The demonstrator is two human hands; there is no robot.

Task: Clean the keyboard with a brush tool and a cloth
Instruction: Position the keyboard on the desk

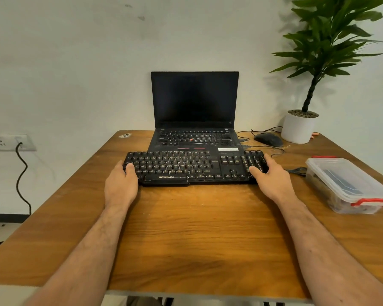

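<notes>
A black, dusty keyboard [186, 167] lies across the middle of the wooden table [197, 235], just in front of a laptop. My left hand [121, 184] grips its left end, thumb on the top keys and fingers curled round the edge. My right hand [272, 178] grips its right end the same way, thumb on the number pad. No brush or cloth is plainly visible; a clear plastic box [345, 184] with red latches at the right holds items that I cannot make out.
An open black laptop [194, 111] with a dark screen stands behind the keyboard. A black mouse [268, 139] with cables lies to its right, beside a potted plant [301, 127] in a white pot. A wall socket [9, 142] with a hanging cable is at the left.
</notes>
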